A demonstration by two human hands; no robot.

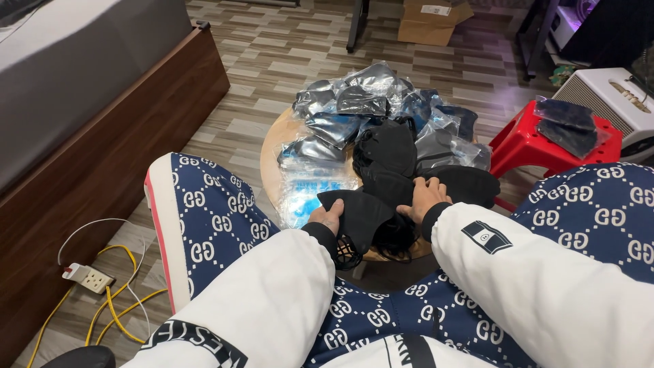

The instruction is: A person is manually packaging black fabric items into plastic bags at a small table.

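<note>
Head view, seated person at a low round worktop (269, 160). The left hand (325, 218) and the right hand (424, 197) both rest on a pile of loose black face masks (388, 170) at the near edge of the worktop. The left grip is closed on one black mask (357, 217), thumb on top, its ear loop hanging below the rim; the right grip lies flat on the pile, fingers spread — whether it pinches anything cannot be told.

Step in hand, as judged: one mask is being separated from the loose pile. The next move would call for a firm pinch at the mask's edge and a clean lift, so that tangled ear loops do not drag neighbours along.

Counts: two hands; one worktop; one red stool (524, 143) to the right carrying two bagged masks (565, 123); one cardboard box (430, 20) on the floor beyond; one power strip (87, 277) with yellow and white cables at left. Clear bagged masks (340, 109) heap on the far half of the worktop — roughly ten, overlapping too much for an exact count. Loose masks: at least four.
</note>
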